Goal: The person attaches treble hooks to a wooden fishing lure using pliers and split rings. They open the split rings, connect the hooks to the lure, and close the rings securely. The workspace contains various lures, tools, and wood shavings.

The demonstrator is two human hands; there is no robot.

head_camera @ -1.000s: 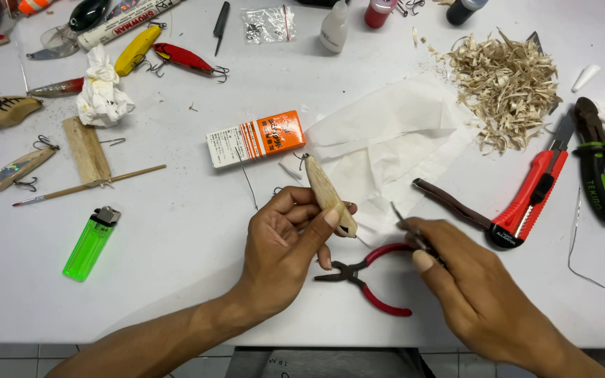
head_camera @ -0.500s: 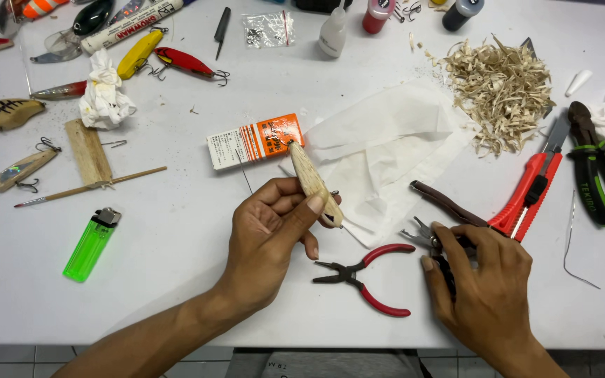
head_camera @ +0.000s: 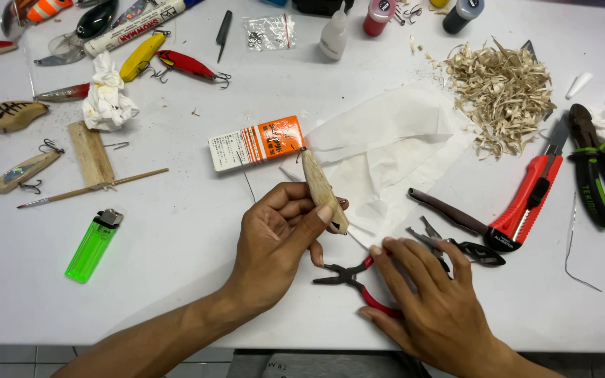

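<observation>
Gripping a smooth, tapered bare-wood lure body (head_camera: 323, 192) above the white tabletop (head_camera: 176, 280), the left hand (head_camera: 274, 245) pinches it upright; the right hand (head_camera: 432, 301), unclenched, has shifted left onto the red-handled pliers (head_camera: 348, 276), off the dark multitool (head_camera: 456, 246).

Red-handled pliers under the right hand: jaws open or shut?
Shut. The pliers lie flat on the table, dark jaws meeting at one tip pointing left. The right hand covers part of the handles.
</observation>
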